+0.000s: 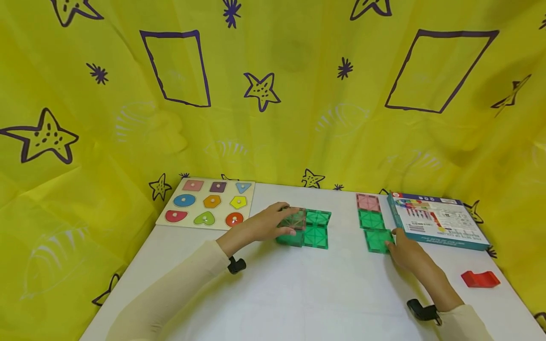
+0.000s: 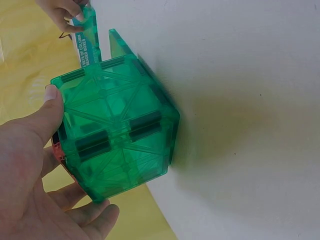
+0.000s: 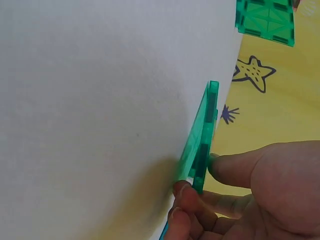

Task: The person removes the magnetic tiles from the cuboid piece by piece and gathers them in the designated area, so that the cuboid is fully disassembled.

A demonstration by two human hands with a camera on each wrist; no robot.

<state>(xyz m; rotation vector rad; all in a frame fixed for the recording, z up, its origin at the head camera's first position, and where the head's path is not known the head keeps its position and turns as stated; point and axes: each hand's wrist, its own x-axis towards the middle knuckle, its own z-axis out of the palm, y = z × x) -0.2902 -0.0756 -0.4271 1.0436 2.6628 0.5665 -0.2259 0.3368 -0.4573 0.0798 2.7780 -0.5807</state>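
Observation:
My left hand point(image 1: 268, 224) holds a box-like build of see-through green magnetic tiles point(image 2: 112, 117), thumb on one edge and fingers around the opposite side. A pinkish-red tile point(image 1: 300, 217) forms part of it by the fingers. More green tiles point(image 1: 315, 236) join it on the right, one tilted up at the back. My right hand point(image 1: 407, 253) pinches the right edge of a single green magnetic tile point(image 1: 377, 240) between thumb and fingers; the right wrist view shows this tile point(image 3: 204, 140) raised at a slant. Just behind it lie another green tile point(image 1: 371, 219) and a pink tile point(image 1: 368, 202).
A wooden shape puzzle board point(image 1: 223, 189) with knobbed pieces lies at the back left. At the back right is a flat printed box point(image 1: 443, 220), with a red curved block point(image 1: 480, 279) nearer the right table edge. Yellow patterned cloth point(image 1: 294, 132) hangs behind the white table point(image 1: 298, 293).

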